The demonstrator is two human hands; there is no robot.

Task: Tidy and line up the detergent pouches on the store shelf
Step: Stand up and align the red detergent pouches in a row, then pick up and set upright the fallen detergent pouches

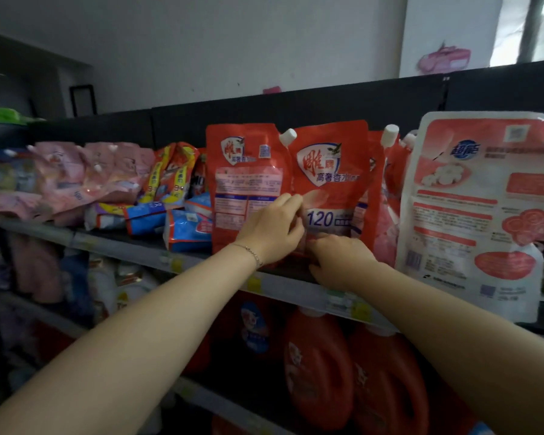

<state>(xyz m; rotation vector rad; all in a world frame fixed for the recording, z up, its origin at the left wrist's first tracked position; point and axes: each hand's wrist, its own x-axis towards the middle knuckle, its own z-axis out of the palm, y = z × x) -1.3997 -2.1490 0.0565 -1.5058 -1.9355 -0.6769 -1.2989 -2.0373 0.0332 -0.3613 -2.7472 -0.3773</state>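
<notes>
while the front pouch [328, 180] stands upright at the lip of the shelf [139, 249], red with a white shield logo and a blue "120" on its face, both hands are on its lower half. the left hand [270, 230] is curled round its left edge, thumb and fingers pinching the seam just where it overlaps the left pouch [245, 183]. the right hand [339, 259] sits at the bottom of the pouch with knuckles toward the camera and fingers bent. its fingertips are hidden, so i cannot tell whether it grips or only presses. a thin bracelet [252, 252] circles the left wrist.

the left pouch, same red, stands upright too, showing its printed back, its right edge tucked behind the front one. a white cap [288, 136] pokes up between the two. the rear pouches [390, 171], more of the same red, crowd behind to the right, one with its own cap [391, 133], and are mostly hidden.

hard against that group on the right, a big white pouch [484, 208] with pink panels leans forward and hangs over the shelf lip, covering whatever is behind it.

to the left, blue packs [186, 227] lie flat in a loose heap beside the left pouch, with yellow packs [173, 171] propped above them and pink pouches [76, 174] slumped further along. small yellow tags [253, 284] sit on the shelf rail. on the shelf below, red jugs [318, 365] stand side by side, partly behind the forearms.
</notes>
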